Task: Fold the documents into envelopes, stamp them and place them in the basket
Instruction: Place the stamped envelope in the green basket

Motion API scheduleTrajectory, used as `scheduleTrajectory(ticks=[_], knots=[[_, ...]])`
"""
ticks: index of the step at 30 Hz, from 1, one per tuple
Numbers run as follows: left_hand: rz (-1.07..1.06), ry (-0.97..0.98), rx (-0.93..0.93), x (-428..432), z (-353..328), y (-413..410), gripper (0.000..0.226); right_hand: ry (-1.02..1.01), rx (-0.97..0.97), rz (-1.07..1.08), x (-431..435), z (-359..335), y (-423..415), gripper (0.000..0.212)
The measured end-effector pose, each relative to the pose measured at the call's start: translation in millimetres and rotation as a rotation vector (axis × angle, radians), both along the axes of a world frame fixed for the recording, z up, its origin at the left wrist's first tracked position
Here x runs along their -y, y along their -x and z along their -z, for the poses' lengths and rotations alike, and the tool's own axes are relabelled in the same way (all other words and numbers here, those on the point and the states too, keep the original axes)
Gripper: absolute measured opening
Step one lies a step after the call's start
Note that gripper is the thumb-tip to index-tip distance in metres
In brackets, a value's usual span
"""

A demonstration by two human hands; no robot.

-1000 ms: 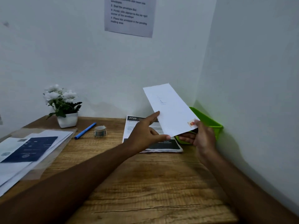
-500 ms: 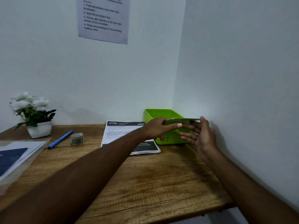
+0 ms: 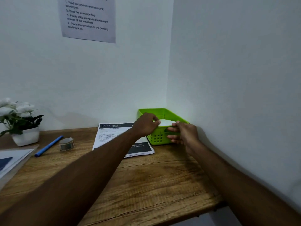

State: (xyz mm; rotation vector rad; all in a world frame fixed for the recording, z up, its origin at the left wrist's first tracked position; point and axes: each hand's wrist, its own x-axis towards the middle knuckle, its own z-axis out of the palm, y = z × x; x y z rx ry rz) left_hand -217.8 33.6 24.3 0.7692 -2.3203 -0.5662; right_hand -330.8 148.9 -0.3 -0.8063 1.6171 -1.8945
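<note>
Head camera: left hand (image 3: 145, 125) curls fingertips onto white paper envelope (image 3: 167, 123) inside green perforated plastic basket (image 3: 157, 138), grip uncertain; right hand (image 3: 187, 135), fingers loosely spread, hovers beside it.

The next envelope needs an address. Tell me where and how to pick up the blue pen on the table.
Best pinch the blue pen mid-barrel, coming down from above with fingers set across its width. It lies flat on the wooden table, slanting from near left to far right, with bare wood along both long sides. The tape roll to its right stands clear of it.
</note>
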Motion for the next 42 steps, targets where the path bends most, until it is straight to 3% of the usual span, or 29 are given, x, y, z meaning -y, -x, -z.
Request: scheduleTrajectory(ticks=[7, 22, 27, 32, 40, 42], knots=[[-0.017, 0.114, 0.071, 2, 4, 0, 0.020, -0.008, -0.098, 0.070, 8, 4, 3, 0.021], [0.073, 0.206, -0.122, 16, 24, -42, 0.015, 0.038, -0.504, 0.117, 23, 6, -12, 0.020], [0.010, 0.207, -0.075, 29, 32, -82, 0.015, 0.134, -0.674, -0.086, 35, 11, -41, 0.016], [-0.091, 0.193, 0.076, 46, 39, -137, 0.006, 0.007, -0.994, -0.398, 53, 17, -67, 0.001], [-0.129, 0.183, 0.238, 58, 45, -197, 0.024, -0.244, -1.305, -0.581, 75, 22, -95, 0.042], [-0.104, 0.118, 0.248, 55, 49, -205, 0.028, -0.262, -1.341, -0.580, 78, 23, -95, 0.043]])
